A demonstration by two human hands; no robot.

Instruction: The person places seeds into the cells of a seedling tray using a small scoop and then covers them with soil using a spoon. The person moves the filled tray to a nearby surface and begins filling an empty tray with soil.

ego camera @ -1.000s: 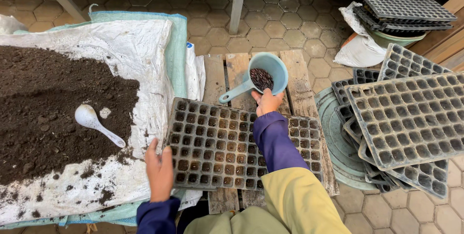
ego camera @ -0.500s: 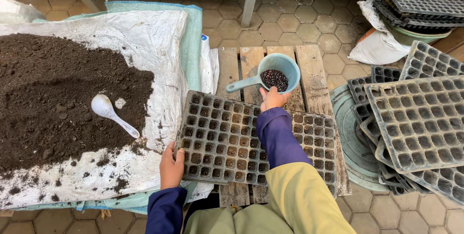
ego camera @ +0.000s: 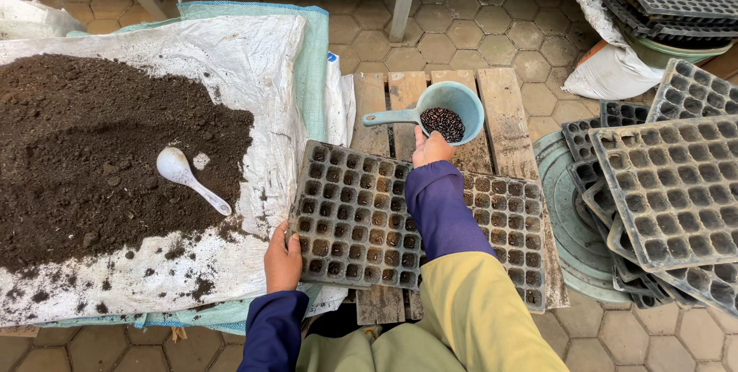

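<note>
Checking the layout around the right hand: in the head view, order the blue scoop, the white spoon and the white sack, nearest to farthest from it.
1. Blue scoop, at the right hand's fingertips.
2. White sack, upper right.
3. White spoon, far left on the soil.

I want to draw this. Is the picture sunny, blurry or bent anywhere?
Head view: soft, even daylight with only faint shadows; sharp from the soil to the tray under the hands; no glare on the scoop; the wide lens bends the edges a little.

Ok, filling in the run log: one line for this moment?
left hand: grips black plastic seedling tray edge | right hand: reaches into blue plastic scoop of dark seeds
</note>
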